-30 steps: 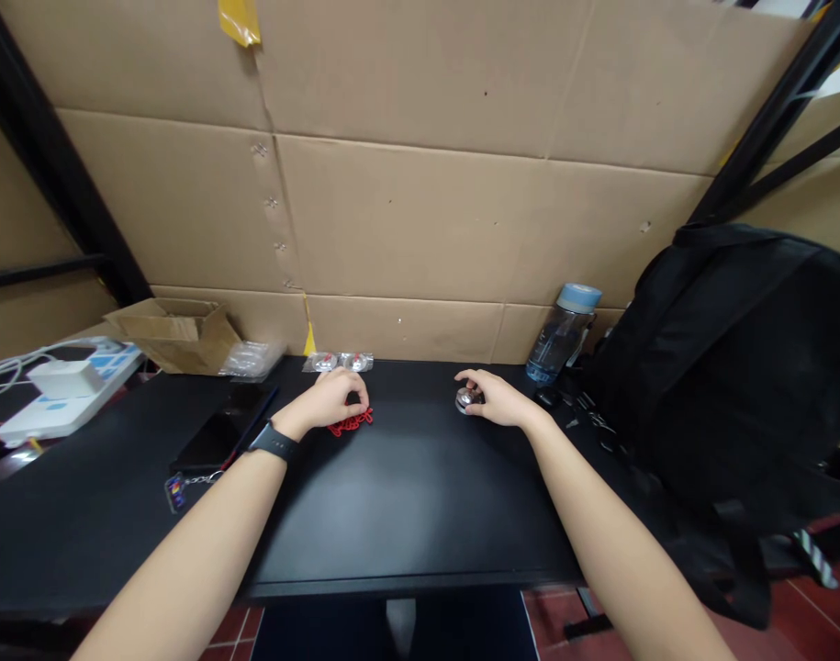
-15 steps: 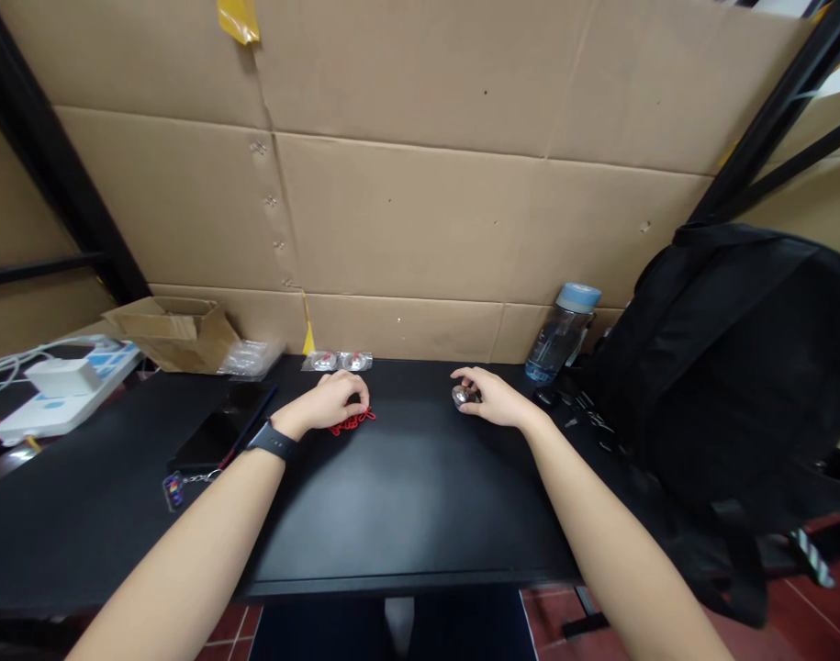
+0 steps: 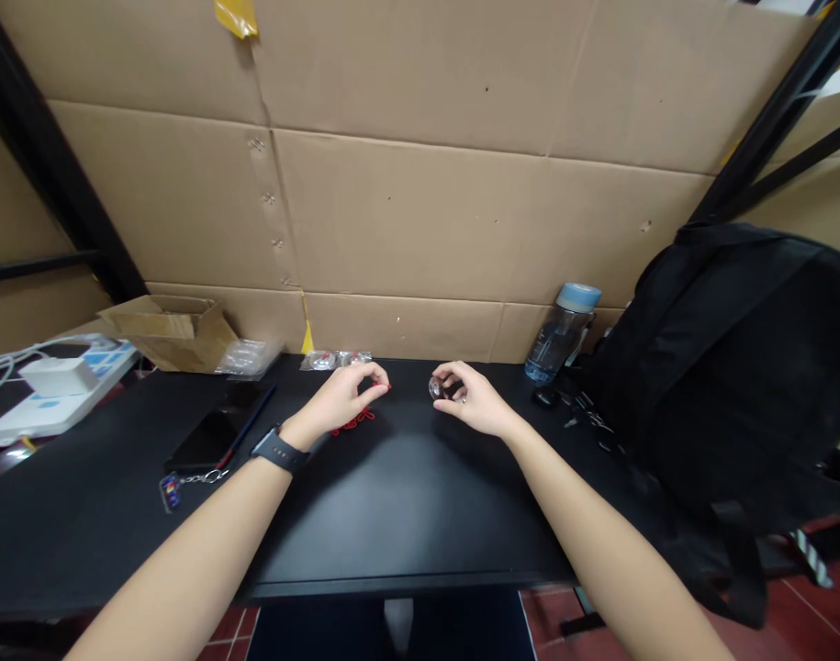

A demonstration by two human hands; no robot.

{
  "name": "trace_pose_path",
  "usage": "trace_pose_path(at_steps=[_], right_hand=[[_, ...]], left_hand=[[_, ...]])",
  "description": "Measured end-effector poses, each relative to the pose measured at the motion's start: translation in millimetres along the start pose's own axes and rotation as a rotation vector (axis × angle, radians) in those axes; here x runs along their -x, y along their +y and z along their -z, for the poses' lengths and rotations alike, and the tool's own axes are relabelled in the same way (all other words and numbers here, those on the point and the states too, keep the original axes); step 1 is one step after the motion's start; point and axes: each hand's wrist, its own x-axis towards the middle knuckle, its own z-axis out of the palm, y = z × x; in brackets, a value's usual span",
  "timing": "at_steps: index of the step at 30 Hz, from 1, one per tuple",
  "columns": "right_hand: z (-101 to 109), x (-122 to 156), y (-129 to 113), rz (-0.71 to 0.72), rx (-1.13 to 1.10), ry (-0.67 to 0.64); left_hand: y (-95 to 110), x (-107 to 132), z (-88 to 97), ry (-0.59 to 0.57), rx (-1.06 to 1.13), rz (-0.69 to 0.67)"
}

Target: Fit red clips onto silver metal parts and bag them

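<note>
My left hand (image 3: 346,399), with a black watch on the wrist, is raised a little above the black desk (image 3: 364,514) and pinches one end of a red cord (image 3: 356,419) whose remaining length lies bunched under the hand. My right hand (image 3: 471,401) holds a small clear glass bead or ball (image 3: 439,387) between thumb and fingertips, lifted off the desk. The two hands are close together, a short gap between them.
Two small clear packets (image 3: 335,360) lie by the cardboard wall. A black phone (image 3: 217,430) and a keychain (image 3: 178,485) lie at left, beyond them an open cardboard box (image 3: 172,329) and a white power strip (image 3: 58,390). A water bottle (image 3: 563,332) and black backpack (image 3: 743,367) stand at right.
Both hands lifted off the desk and moved toward each other. The right hand picked up the clear bead; the left pulled up an end of the red cord.
</note>
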Motion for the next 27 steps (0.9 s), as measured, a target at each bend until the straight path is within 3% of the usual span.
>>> trace_pose_path(at_steps=[5, 14, 27], right_hand=[[-16, 1, -21, 0.024, -0.115, 0.052], [-28, 6, -40, 0.036, -0.244, 0.117], [-38, 6, -37, 0.088, -0.315, 0.105]], left_hand=[[17, 1, -15.2, 0.024, 0.109, 0.037], [26, -2, -26.0, 0.169, 0.037, 0.033], [34, -1, -34.0, 0.212, -0.029, 0.012]])
